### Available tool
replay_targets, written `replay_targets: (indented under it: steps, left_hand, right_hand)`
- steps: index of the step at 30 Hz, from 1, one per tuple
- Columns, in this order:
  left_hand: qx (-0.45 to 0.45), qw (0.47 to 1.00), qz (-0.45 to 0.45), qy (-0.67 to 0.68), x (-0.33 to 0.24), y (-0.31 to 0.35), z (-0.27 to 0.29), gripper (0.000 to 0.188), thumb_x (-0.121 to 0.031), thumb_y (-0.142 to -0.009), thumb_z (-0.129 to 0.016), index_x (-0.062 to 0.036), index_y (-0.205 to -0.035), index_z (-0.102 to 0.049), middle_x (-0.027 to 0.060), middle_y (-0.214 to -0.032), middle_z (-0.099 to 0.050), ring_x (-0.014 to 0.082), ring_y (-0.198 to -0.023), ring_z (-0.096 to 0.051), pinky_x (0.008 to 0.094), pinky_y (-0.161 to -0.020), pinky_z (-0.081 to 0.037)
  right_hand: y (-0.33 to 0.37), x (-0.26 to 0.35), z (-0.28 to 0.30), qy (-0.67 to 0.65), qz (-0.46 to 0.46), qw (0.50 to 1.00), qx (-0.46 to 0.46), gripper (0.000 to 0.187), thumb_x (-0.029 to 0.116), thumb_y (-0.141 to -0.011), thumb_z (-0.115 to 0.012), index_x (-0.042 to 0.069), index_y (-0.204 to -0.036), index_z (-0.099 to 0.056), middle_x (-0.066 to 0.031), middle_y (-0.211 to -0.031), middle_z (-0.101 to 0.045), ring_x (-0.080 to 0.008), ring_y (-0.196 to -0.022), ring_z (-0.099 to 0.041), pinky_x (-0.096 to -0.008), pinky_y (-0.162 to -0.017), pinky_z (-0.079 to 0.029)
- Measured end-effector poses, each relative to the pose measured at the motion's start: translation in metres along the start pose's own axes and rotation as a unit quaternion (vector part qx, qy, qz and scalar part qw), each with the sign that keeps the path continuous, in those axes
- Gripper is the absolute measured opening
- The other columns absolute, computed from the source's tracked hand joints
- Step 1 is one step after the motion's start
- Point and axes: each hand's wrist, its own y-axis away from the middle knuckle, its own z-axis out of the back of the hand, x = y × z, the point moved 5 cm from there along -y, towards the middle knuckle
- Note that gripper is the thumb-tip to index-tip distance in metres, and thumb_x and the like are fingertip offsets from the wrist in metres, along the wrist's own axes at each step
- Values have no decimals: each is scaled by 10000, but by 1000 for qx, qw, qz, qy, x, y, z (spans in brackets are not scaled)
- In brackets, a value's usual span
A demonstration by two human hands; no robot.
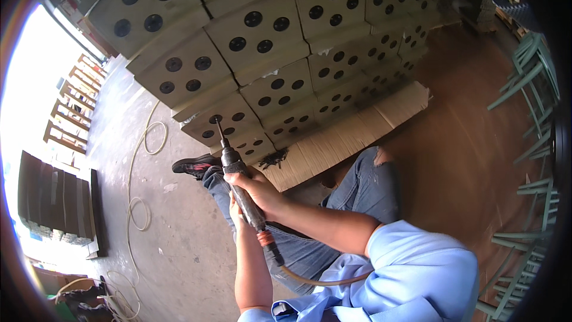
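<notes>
Both my hands are closed round a slim dark power screwdriver with an air hose at its rear end. My right hand wraps the upper part of the body. Below it, my left hand grips the side, its fingers partly hidden behind the tool. The long thin bit points away from me, its tip at a black round disc low on a stack of beige blocks. Whether the tip touches the disc, I cannot tell. A small heap of dark screw-like pieces lies on a flattened cardboard sheet.
The blocks rise in stepped rows, each with black discs. A pale hose loops over the concrete floor at left. Dark stacked panels stand there too. Green chairs line the right side. My shoe rests near the stack.
</notes>
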Motion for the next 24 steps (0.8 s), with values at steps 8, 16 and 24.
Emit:
replay_targets:
  steps: [8, 16, 24]
  left_hand:
    - [93, 991, 69, 61, 47, -13, -27, 259, -13, -1020, -514, 24, -1273, -552, 186, -1128, -715, 253, -937, -709, 353, -827, -621]
    - [131, 989, 75, -4, 62, -15, -107, 208, -165, -1019, -643, -84, -1211, -641, 80, -1137, -732, 173, -956, -698, 236, -669, -502]
    - [207, 972, 108, -30, 102, -6, -161, 160, -158, -1052, -588, -45, -1159, -626, 74, -984, -694, 160, -882, -675, 227, -660, -469]
  right_hand:
    - [82, 32, 87, 256, -136, 954, 69, 493, 245, -913, -739, 26, -1245, -446, -57, -759, -574, -137, -485, -585, -283, -443, -500]
    - [136, 44, 196, 351, -89, 932, 11, 635, 286, -847, -794, 18, -1305, -445, -65, -883, -600, -119, -543, -596, -284, -492, -508]
    - [146, 64, 220, 241, -110, 964, -30, 470, 183, -859, -744, 34, -1191, -448, -57, -852, -552, -111, -546, -579, -284, -493, -526]
